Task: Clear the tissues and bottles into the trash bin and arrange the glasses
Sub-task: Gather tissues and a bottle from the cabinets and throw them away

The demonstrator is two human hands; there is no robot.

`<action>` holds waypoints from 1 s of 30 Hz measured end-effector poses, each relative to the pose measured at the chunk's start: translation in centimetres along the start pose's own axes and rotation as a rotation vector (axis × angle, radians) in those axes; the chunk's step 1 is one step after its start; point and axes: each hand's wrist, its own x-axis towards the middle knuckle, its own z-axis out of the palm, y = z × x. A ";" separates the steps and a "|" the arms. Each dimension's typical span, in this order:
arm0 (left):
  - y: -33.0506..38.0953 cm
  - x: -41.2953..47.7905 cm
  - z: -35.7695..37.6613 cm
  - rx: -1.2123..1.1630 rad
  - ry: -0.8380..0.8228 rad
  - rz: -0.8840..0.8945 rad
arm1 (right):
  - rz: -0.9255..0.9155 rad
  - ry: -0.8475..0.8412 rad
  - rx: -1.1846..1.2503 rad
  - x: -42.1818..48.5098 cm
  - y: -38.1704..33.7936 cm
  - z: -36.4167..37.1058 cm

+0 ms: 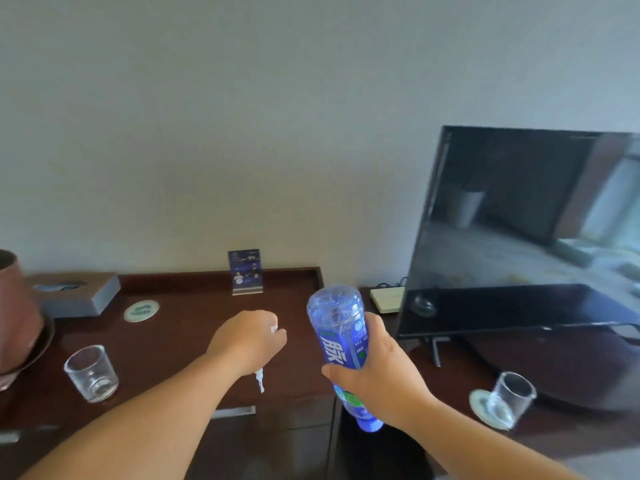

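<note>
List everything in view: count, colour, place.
dresser: one, dark brown, under the hands
TV: one, black, right
tissue box: one, grey, back left on dresser
pot: one, brown, far left
card stand: one, blue, against the wall
bottle: one, blue, held aloft, cap down
tissue: one, white, held above dresser
glasses: two, clear, one front-left on dresser, one before TV
coasters: two, white-green, one by tissue box, one under right-side glass
left hand: one, grips tissue
right hand: one, grips bottle
</note>
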 end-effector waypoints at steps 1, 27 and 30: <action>0.9 -0.4 -0.4 -0.009 0.017 0.047 | 0.022 0.038 0.003 -1.3 0.0 -0.9; 33.1 -23.8 6.8 -0.111 -0.205 0.907 | 0.566 0.723 -0.202 -40.7 6.5 -17.1; 40.1 -28.1 8.6 -0.118 -0.198 1.012 | 0.614 0.775 -0.217 -46.4 9.5 -21.6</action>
